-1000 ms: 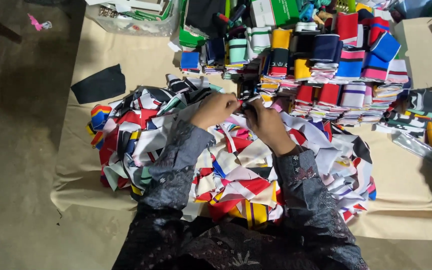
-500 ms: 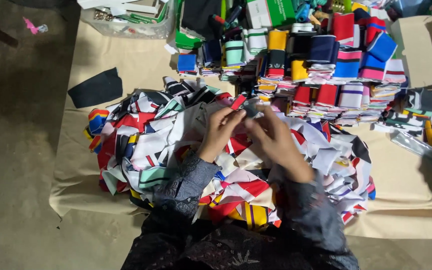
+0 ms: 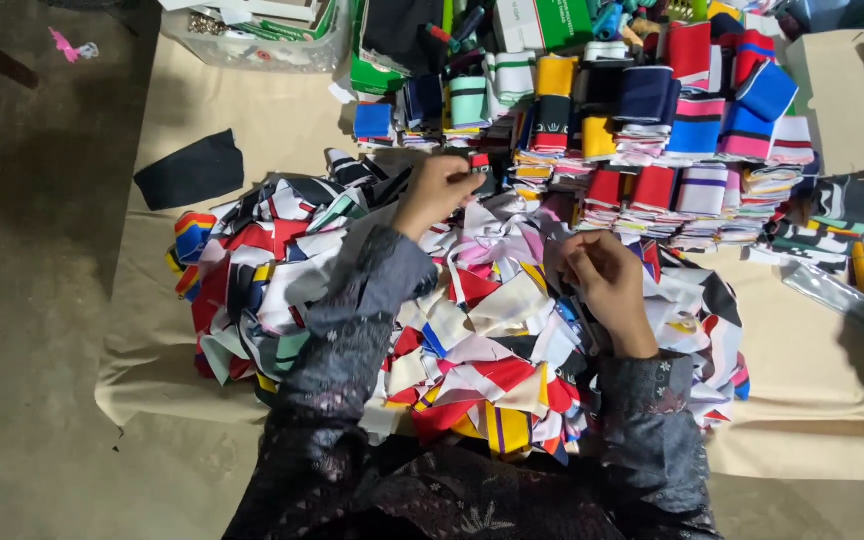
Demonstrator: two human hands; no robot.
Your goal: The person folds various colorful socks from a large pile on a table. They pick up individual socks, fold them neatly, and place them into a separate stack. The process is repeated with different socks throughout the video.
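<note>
A big heap of loose striped cloth pieces (image 3: 352, 290), in red, white, blue, black and yellow, lies in front of me on a tan sheet (image 3: 252, 110). My left hand (image 3: 437, 190) reaches forward over the heap's far edge, its fingers pinched on a small red and dark cloth piece (image 3: 479, 162). My right hand (image 3: 602, 280) hovers lower, over the heap's right side, with fingers curled on a thin bit of cloth. Both arms wear dark patterned sleeves.
Behind the heap stand rows of folded, stacked cloth bands (image 3: 652, 130) in many colours. A black cloth piece (image 3: 190, 170) lies at the left. A clear bin (image 3: 252, 35) and green boxes (image 3: 552, 20) sit at the back, a cardboard box (image 3: 847, 95) at right.
My hands were together over the middle of the heap. Now they have parted: the left has moved forward toward the stacks, the right has dropped down and to the right.
</note>
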